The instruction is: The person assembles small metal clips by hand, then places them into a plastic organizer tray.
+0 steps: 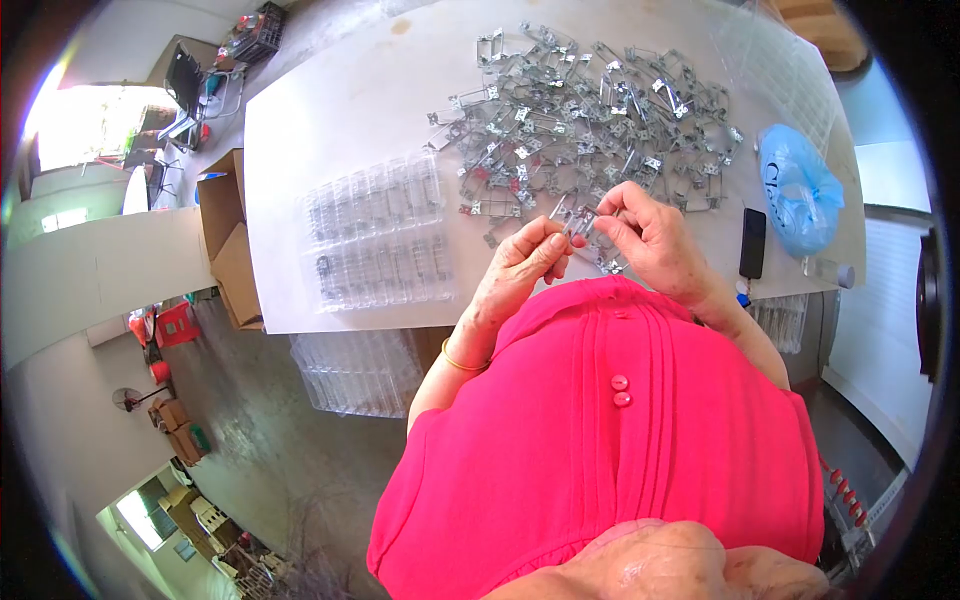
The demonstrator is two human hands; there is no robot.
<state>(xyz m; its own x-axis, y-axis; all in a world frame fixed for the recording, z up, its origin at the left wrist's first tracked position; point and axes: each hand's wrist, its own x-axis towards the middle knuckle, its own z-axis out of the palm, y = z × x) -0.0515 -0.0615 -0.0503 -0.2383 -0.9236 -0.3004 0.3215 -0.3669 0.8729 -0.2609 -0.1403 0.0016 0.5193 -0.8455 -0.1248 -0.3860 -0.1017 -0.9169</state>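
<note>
Head view, starting at your left: an open cardboard box [228,262] stands beside the worktop [300,120], and clear packaging [360,372] sits below the near edge. On top, the clear plastic tray [385,232] has small metal parts in its compartments; a sleeve or forearm brushing its near side could shift it and unsettle them.

Next comes your left hand [528,256], a yellow bangle on the wrist. Its grip pinches one side of the metal piece [577,217], thumb against fingers. Your right hand [655,243] meets it from the other side, thumb and forefinger pressed on the piece. You have it just above the worktop near your body, so uneven pressure could twist it, bend a thin wire or make it spring loose. I can't tell how its small parts fit together.

Beyond your hands, the heap of metal parts [600,110] lies tangled; dipping too low could snag the piece on a neighbour. Farther right, the phone [752,243] and the blue plastic bag [800,190] lie near your right arm, where a wide elbow swing could nudge the phone.
</note>
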